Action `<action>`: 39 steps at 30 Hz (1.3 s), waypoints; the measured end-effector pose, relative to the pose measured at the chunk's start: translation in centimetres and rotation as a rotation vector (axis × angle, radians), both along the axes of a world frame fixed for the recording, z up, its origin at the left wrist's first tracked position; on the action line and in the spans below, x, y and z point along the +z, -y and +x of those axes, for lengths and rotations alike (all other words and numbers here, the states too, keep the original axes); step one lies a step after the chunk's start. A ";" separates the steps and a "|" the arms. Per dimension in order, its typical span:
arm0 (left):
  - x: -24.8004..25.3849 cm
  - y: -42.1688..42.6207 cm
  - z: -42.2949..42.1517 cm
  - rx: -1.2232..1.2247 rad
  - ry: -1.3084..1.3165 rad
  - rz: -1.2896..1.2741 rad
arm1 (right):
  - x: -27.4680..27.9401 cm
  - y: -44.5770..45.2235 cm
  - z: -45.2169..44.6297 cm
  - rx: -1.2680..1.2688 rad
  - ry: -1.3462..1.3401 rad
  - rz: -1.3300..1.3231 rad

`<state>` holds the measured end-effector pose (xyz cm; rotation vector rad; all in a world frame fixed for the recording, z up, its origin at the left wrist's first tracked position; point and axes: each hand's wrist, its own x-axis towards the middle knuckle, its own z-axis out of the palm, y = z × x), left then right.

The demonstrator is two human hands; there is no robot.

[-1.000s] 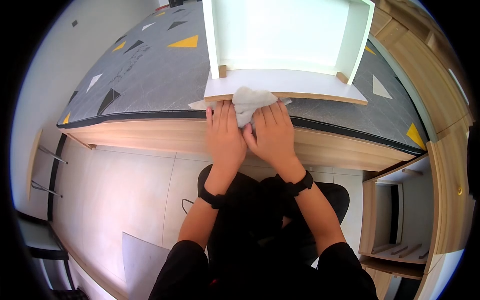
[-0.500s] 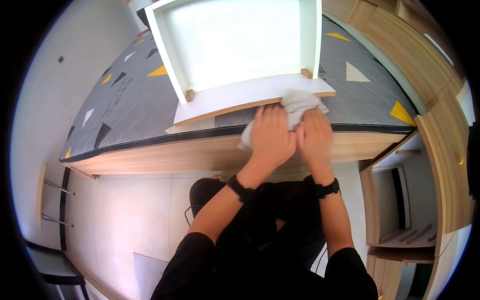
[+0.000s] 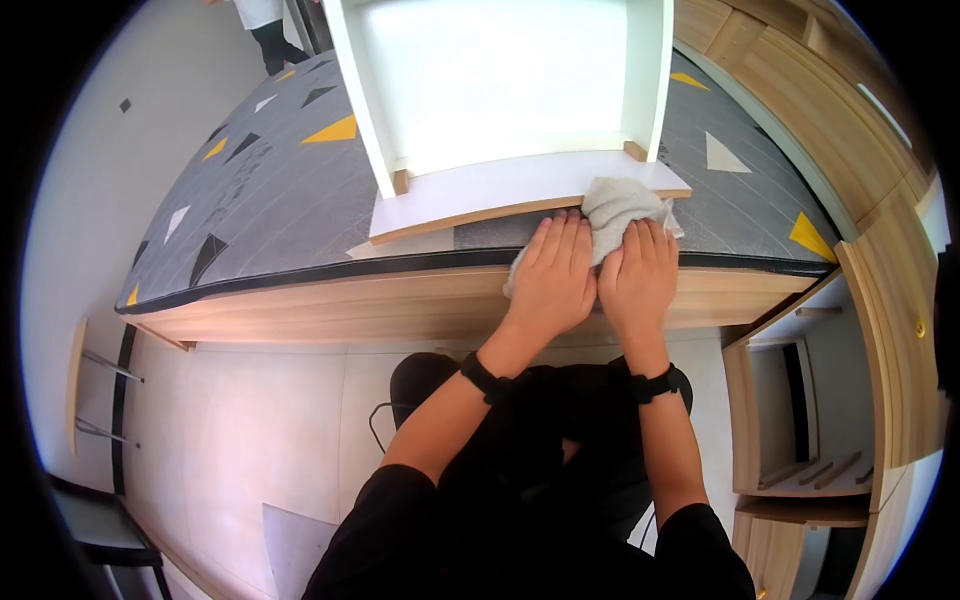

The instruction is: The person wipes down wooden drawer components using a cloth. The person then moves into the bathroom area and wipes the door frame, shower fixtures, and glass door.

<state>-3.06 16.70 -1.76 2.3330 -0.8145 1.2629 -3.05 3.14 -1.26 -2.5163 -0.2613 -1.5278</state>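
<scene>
A light grey cloth [image 3: 612,205] lies bunched at the right front edge of a white drawer [image 3: 530,180], partly against its wood-coloured rim. My left hand [image 3: 553,268] presses the cloth's left side, fingers together and pointing away from me; a corner of the cloth sticks out beside it. Close by on the right, my right hand [image 3: 642,275] grips the cloth's other side. Both palms and the cloth beneath them are hidden. The drawer rests tilted on a grey patterned mattress [image 3: 270,215].
The wooden bed frame [image 3: 330,312] runs just before my knees. To the right stands a wooden cabinet with open compartments [image 3: 790,400]. A black-framed chair [image 3: 100,535] is at the lower left. Another person's legs [image 3: 275,45] show at the far upper left.
My view has shifted slightly, so the drawer sits further right in it. Both hands stay at the cloth, with the fingers straighter now. The other person has come more into view.
</scene>
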 end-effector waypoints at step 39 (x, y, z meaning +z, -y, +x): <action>-13.7 -0.3 -6.3 0.002 -0.402 0.136 | -13.5 3.3 -6.1 0.277 -0.344 0.203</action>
